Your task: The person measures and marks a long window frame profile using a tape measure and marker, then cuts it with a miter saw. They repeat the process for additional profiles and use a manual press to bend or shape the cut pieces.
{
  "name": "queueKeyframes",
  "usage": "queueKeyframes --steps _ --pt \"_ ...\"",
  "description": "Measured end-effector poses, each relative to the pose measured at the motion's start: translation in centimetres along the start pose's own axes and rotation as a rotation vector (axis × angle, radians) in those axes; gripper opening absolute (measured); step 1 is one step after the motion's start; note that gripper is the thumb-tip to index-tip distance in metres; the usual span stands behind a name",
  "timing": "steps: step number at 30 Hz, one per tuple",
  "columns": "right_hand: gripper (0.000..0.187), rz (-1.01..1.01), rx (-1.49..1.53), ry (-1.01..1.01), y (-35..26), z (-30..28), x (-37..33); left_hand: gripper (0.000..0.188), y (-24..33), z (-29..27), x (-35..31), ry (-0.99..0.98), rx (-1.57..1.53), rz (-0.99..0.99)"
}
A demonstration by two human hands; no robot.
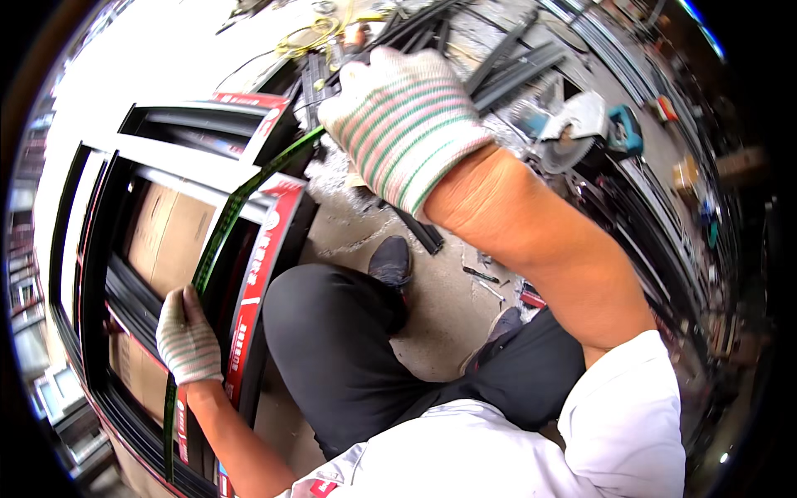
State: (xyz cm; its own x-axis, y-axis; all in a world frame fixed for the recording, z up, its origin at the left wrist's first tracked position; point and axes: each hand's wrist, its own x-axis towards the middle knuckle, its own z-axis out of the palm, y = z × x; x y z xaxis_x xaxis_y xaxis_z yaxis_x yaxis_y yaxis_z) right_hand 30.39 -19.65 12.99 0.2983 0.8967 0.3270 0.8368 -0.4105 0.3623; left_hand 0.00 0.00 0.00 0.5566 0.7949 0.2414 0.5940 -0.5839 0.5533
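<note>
A green strapping band [217, 236] runs slantwise across a stack of black metal frames [100, 274]. My left hand [189, 340], in a striped knit glove, pinches the band low on the stack. The band carries on below that hand toward the stack's near edge. My right hand [407, 116], gloved alike, is raised beyond my knees, its fingers curled round the band's upper end. The exact grip there is hidden behind the back of the glove. Red printed tape [257, 286] covers the frames' right side, and brown cardboard [170, 236] shows between the bars.
A cut-off saw [573, 133] with a round blade stands at the right. Loose dark profiles [519, 75] and a yellow cord [307, 37] lie at the far side. A dark pen [481, 274] is on the floor near my shoes, and long bars [639, 216] stretch along the right.
</note>
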Motion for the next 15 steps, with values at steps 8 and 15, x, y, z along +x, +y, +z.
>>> queueKeyframes --steps 8,15 --pt "0.022 0.314 0.324 -0.25 4.3 0.8 -12.7 0.012 7.2 -1.6 0.3 -0.007 0.144 0.368" --pt "0.029 0.554 0.398 -0.303 8.1 1.0 -22.5 0.007 17.1 -0.5 3.1 -0.165 0.242 0.777"
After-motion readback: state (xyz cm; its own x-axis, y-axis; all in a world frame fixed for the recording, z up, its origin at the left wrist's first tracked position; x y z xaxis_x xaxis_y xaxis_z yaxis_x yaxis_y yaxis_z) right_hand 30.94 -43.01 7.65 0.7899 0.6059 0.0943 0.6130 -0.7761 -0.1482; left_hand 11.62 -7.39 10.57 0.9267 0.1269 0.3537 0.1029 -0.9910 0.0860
